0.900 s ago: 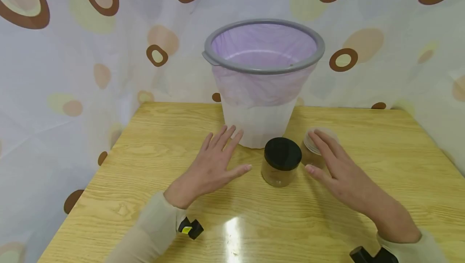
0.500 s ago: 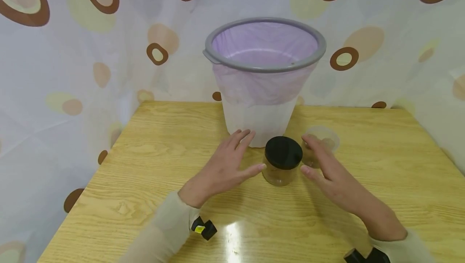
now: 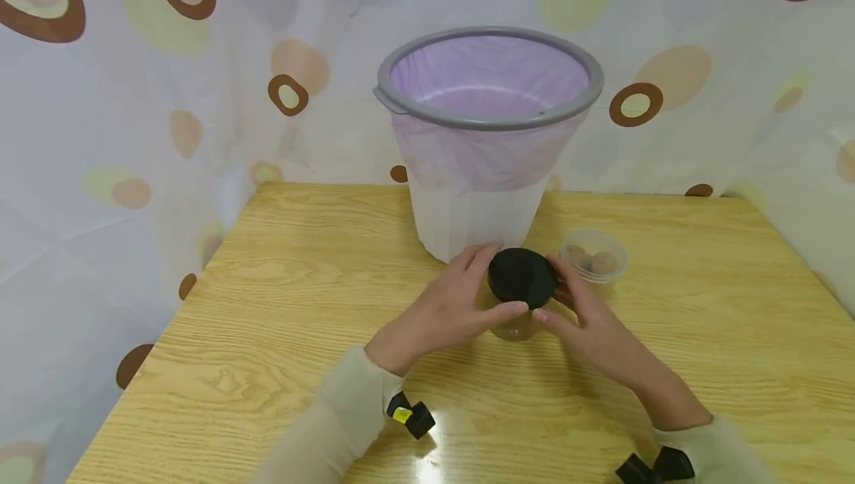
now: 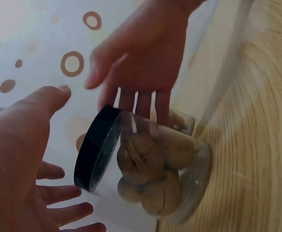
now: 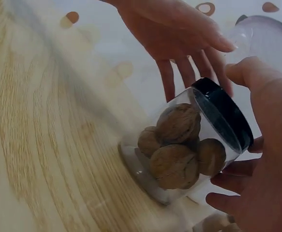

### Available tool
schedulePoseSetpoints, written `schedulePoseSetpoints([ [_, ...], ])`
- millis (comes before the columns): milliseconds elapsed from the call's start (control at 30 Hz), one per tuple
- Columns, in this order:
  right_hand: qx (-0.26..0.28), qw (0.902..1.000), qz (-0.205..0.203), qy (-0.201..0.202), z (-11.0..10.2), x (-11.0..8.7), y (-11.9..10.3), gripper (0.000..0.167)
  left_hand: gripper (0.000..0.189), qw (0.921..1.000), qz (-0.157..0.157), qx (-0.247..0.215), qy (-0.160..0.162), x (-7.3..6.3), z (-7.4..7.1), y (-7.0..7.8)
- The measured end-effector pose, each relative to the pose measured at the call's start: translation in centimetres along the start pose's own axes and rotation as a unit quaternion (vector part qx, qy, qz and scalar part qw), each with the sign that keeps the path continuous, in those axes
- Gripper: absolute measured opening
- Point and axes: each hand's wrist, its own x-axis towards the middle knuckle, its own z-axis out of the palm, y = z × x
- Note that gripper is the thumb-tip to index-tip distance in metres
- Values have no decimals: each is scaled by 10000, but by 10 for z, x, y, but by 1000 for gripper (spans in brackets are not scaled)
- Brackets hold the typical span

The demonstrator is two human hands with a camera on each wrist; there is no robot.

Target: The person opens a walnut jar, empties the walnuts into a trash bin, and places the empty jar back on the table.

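A clear jar (image 3: 513, 331) with a black lid (image 3: 522, 278) stands upright on the table. Several walnuts (image 5: 174, 166) show through its wall in both wrist views. My left hand (image 3: 446, 312) is at the lid's left side, my right hand (image 3: 597, 329) at its right, thumbs toward me. Both hands have their fingers spread loosely around the lid. In the wrist views there are gaps between the thumbs and the lid; whether any fingertip touches it is hard to tell. Just behind the right hand sits a second clear container (image 3: 624, 265) with round brown walnuts inside.
A white bin (image 3: 467, 220) with a grey rim and purple liner stands behind the jar. Patterned cloth (image 3: 227, 98) hangs along the back and sides of the wooden table (image 3: 280, 306).
Both hands have moved inward to the black-lidded jar, the left going right, the right going left. The second container, earlier partly covered by the right hand, is now in plain sight.
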Motion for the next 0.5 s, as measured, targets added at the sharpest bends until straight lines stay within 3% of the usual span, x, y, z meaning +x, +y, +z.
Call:
schedulePoseSetpoints([
  [233,474,9986,240,-32,7,8,12,76,86,9998,144,96,64,12,8,9],
  [500,1195,9924,294,11,16,23,25,73,82,9992,133,148,356,14,17,6],
])
